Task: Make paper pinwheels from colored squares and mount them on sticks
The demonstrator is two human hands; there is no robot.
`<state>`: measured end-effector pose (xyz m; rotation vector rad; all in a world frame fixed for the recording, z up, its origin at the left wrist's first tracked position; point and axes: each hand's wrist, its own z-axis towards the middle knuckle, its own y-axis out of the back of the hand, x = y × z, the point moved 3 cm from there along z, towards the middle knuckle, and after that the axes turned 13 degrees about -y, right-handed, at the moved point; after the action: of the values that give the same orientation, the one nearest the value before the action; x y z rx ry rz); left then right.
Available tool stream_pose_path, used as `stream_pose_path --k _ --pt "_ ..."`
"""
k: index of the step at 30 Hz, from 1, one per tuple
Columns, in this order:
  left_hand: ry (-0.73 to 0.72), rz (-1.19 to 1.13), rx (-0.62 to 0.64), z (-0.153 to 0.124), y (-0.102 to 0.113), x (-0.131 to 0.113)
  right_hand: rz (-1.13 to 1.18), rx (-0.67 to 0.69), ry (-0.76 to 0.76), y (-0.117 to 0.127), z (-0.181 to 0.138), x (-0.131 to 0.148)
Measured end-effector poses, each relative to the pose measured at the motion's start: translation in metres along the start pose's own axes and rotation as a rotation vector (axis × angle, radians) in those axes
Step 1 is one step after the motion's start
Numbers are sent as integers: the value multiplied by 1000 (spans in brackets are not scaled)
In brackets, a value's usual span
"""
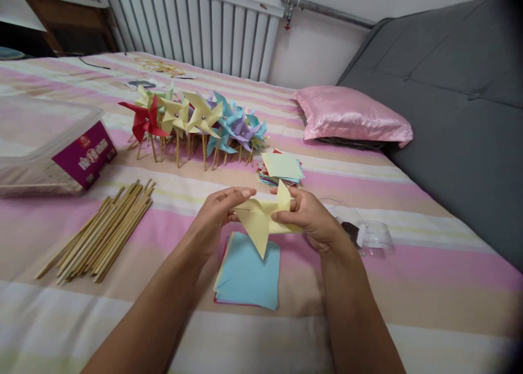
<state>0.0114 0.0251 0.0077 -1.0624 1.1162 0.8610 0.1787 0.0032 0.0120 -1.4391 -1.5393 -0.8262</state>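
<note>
Both my hands hold a yellow paper pinwheel point(261, 219) above the striped bedspread. My left hand point(216, 213) pinches its left side with fingers closed on the folded points. My right hand point(312, 219) grips its right side, thumb pressed on the paper. Directly under the pinwheel lies a small stack of paper squares with a blue sheet point(249, 273) on top. Just beyond my hands sits a second stack of coloured squares point(281, 168).
Several finished pinwheels point(196, 123) on sticks lie in a row further back. A bundle of wooden sticks point(102, 232) lies at left, beside a clear plastic box point(44, 145). A small clear container point(368, 233) sits right of my hand. A pink pillow point(351, 115) and grey sofa back point(457, 112) are at right.
</note>
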Motion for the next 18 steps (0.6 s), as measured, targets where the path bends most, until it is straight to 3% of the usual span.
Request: stream_pose_path --k 2,8,18 --pt "-55 189 33 1 2 -2 -42 0 -29 -1 -1 -2" --pt "-111 560 319 -2 -7 1 -308 -56 -34 -7 -5 -5" --pt "-84 631 422 -2 -8 10 -628 -165 75 -11 -14 5"
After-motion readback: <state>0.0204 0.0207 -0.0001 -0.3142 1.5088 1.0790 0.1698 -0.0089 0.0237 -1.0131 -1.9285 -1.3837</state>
